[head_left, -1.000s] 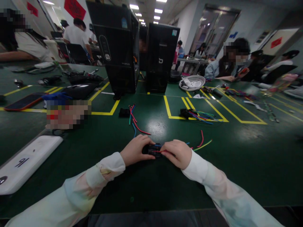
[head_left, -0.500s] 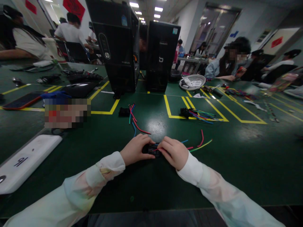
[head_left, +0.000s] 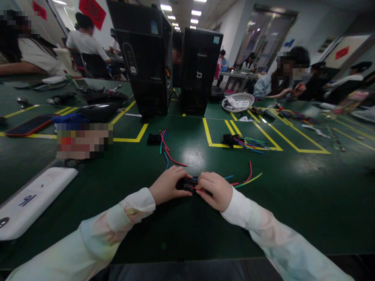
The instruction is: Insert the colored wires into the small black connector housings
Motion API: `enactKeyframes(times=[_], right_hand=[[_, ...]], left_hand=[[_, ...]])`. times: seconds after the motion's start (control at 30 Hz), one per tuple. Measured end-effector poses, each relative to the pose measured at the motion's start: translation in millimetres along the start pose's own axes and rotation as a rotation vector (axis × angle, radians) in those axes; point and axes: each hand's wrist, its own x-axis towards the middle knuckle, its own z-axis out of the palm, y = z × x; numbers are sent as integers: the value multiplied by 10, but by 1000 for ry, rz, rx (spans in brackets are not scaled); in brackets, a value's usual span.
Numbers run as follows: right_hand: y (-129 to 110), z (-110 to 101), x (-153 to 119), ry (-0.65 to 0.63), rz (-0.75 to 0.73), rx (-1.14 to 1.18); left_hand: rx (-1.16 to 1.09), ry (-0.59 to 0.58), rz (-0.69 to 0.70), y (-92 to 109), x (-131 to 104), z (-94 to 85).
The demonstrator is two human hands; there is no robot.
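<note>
Near the front of the green table, my left hand (head_left: 169, 185) grips a small black connector block (head_left: 189, 185) from its left side, thumb below and fingers above. My right hand (head_left: 216, 190) is closed at the block's right side, pinching a thin red wire (head_left: 191, 187) that lies over it. Its fingers hide the block's right end. Blue, red and yellow-green wires (head_left: 249, 181) stick out past my right hand. Just beyond lie a second black block (head_left: 154, 139) with red, blue and green wires (head_left: 165, 143), and a third black block (head_left: 229, 139) with a wire bundle.
Two black computer towers (head_left: 146, 58) stand at the back. A white basket (head_left: 246, 100) with parts sits right of them. At left lie a white case (head_left: 38, 199), an orange-edged phone (head_left: 27, 125) and dark cables (head_left: 61, 98). A co-worker (head_left: 283, 76) sits across the table.
My right hand has shifted slightly to the right and down, with the red wire still at its fingertips. My left hand holds the block in nearly the same place.
</note>
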Motion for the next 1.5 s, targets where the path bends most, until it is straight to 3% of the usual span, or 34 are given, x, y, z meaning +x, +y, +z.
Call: enactKeyframes(times=[0.13,0.37,0.6,0.87,1.2,1.4,1.5], right_hand=[[-18,5,-3,8,15,-22],[-32,56,33,131,147,48],[-62,57,37,172,128,52],[0,-17,22,-20,113,-40],[-59,61,27,74,83,-107],[4,-36,19,-70,114,-69],[-8,-37,17,-64,140,-95]], left_hand=[[-8,6,7,-4,-3,8],[-7,11,3,-12,0,20],[7,11,3,-6,7,19],[-7,3,6,-23,2,31],[1,7,-4,9,10,16],[5,-3,-1,-7,5,17],[5,-2,-2,-9,4,21]])
